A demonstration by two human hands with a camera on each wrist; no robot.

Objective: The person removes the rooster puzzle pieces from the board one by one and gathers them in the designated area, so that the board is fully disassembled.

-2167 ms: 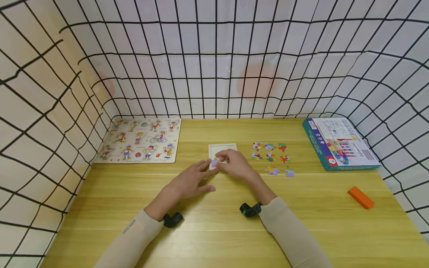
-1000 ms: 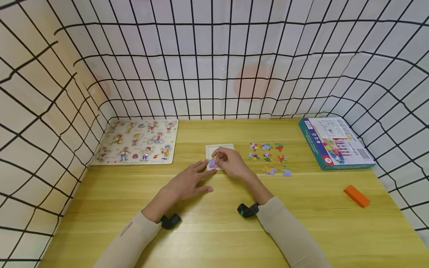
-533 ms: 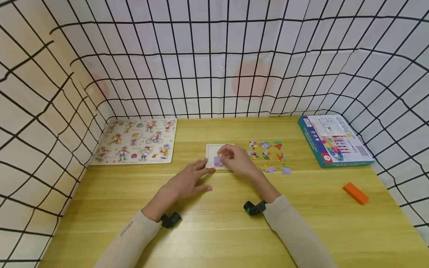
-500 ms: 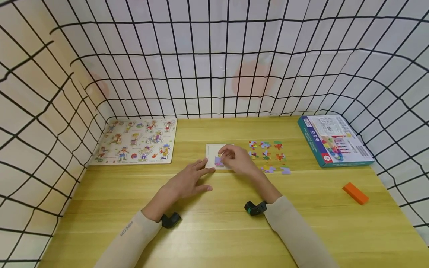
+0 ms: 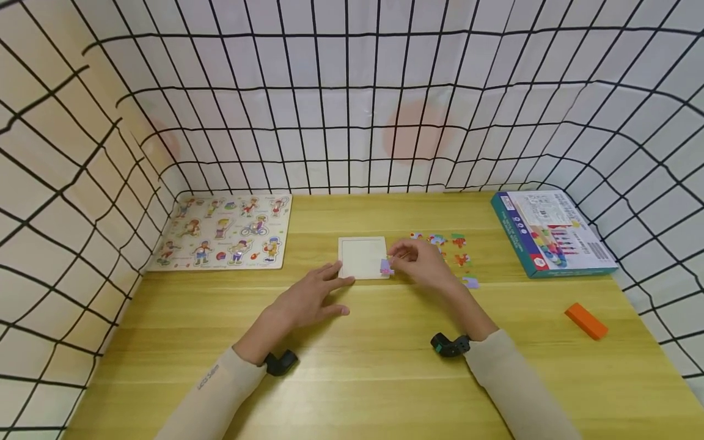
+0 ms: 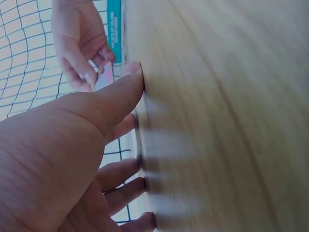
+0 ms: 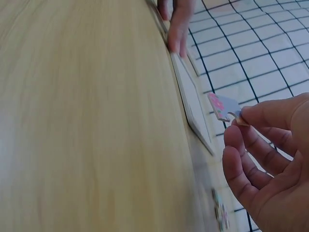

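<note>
Between thumb and fingers my right hand (image 5: 422, 263) pinches a lilac jigsaw piece (image 7: 224, 106) with a pink pattern. In the head view the piece overlaps the right edge of a square pale puzzle tray (image 5: 360, 256); the right wrist view shows it held up off the table. My left hand (image 5: 309, 298) lies with fingers spread, its fingertips touching the tray's lower left corner. To the right of the tray, several loose jigsaw pieces (image 5: 459, 259) lie in rows, partly hidden behind my right hand.
A wooden picture board (image 5: 222, 232) with small figures lies at the back left. A flat box (image 5: 555, 232) sits at the back right, and an orange block (image 5: 586, 321) is in front of it. Black wire mesh (image 5: 363, 128) closes the table (image 5: 352, 379) in at the back and sides.
My right hand has carried the lilac jigsaw piece rightward, from over the tray's lower left to its right edge. The left hand has stayed at the tray's corner.
</note>
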